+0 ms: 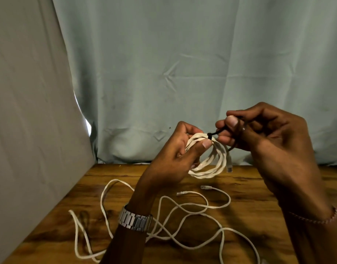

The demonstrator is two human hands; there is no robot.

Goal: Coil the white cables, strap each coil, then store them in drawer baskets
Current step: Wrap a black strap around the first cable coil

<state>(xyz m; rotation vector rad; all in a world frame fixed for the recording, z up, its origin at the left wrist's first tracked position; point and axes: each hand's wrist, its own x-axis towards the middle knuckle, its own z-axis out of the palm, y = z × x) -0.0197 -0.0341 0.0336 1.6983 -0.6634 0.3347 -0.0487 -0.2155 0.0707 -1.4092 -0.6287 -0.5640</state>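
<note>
Mid-strapping: coil (207, 159) gripped above table (249, 197) in left hand (175, 155), black strap (214, 133) around it pinched taut by right hand (259, 134); probably next, cinched and fastened, loose cable (182, 206) uncoiled below.

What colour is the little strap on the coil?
Black; the strap shows best in the head view.

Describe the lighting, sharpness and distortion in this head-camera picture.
Head view: dim, soft, warm light; wide-angle bending at the edges; slightly soft focus overall; the coil, strap, left hand and right hand are legible; bright daylight leaks through a curtain gap; faint sheen on the table.
</note>
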